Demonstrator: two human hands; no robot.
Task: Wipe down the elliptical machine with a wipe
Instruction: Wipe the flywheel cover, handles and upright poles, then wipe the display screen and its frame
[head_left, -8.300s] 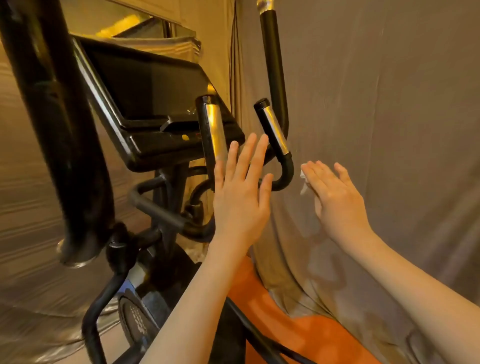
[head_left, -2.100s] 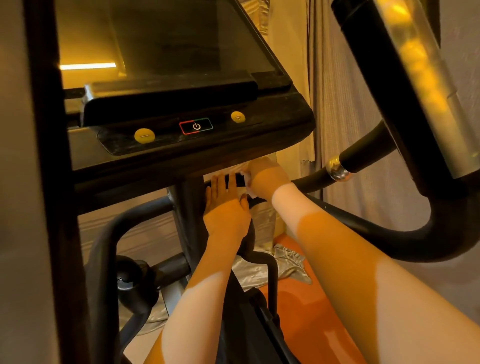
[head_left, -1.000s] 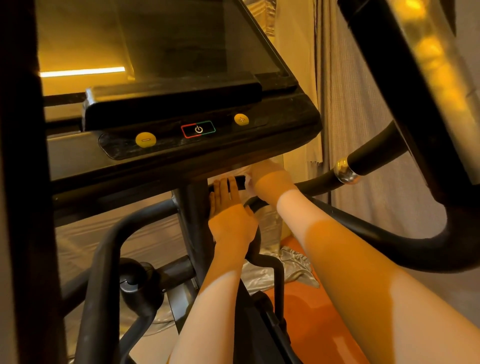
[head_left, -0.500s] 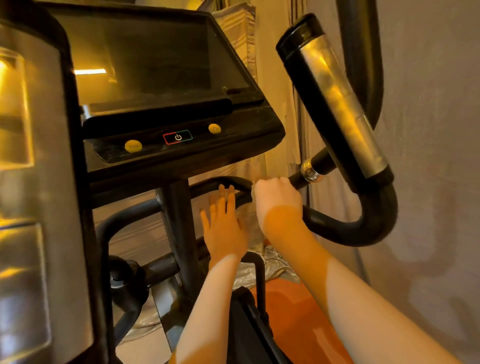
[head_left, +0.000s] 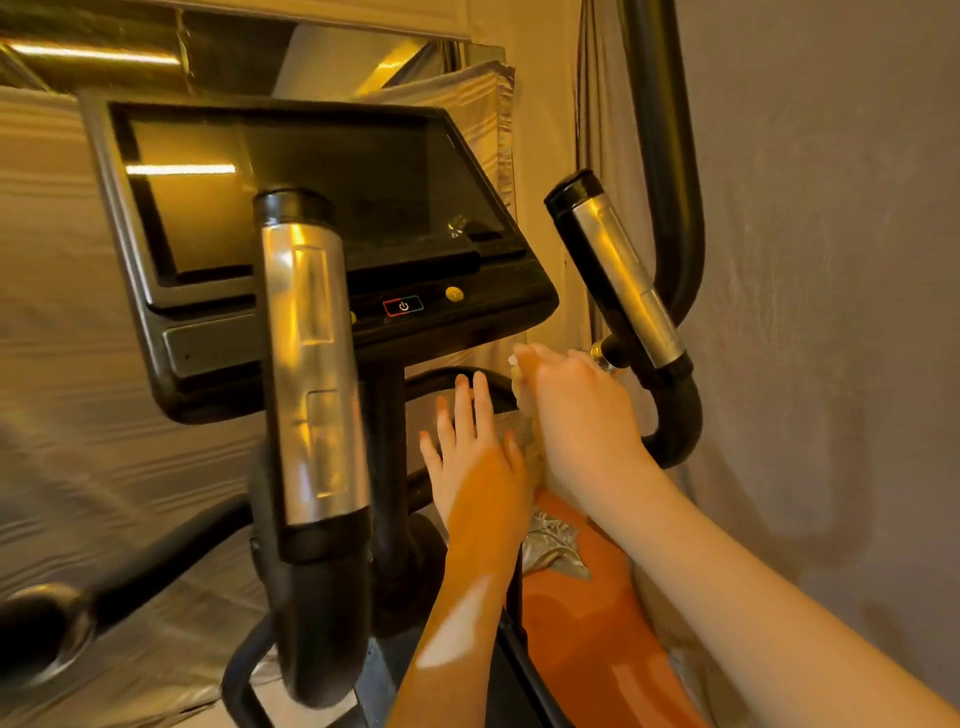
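The black elliptical machine fills the view, its console (head_left: 322, 218) tilted toward me on a central post (head_left: 387, 457). Two silver-sleeved grips stand up, one near left (head_left: 309, 374), one right (head_left: 621, 275). My right hand (head_left: 576, 415) is curled over the black curved bar under the console's right corner, with a small white wipe (head_left: 514, 364) peeking out at its fingertips. My left hand (head_left: 472, 452) is beside it with fingers straight and spread, just in front of the bar (head_left: 447, 376); contact is not clear.
A tall black swing arm (head_left: 670, 156) rises at the right against a grey cloth backdrop (head_left: 831, 260). Shiny sheeting (head_left: 62, 415) hangs at the left. An orange machine cover (head_left: 587, 613) lies below my forearms. A round bar end (head_left: 47, 629) juts in at lower left.
My view has pulled back and swung, bringing the left grip in front of the console. My right hand stayed curled over the bar with the wipe; my left hand stayed flat beside it.
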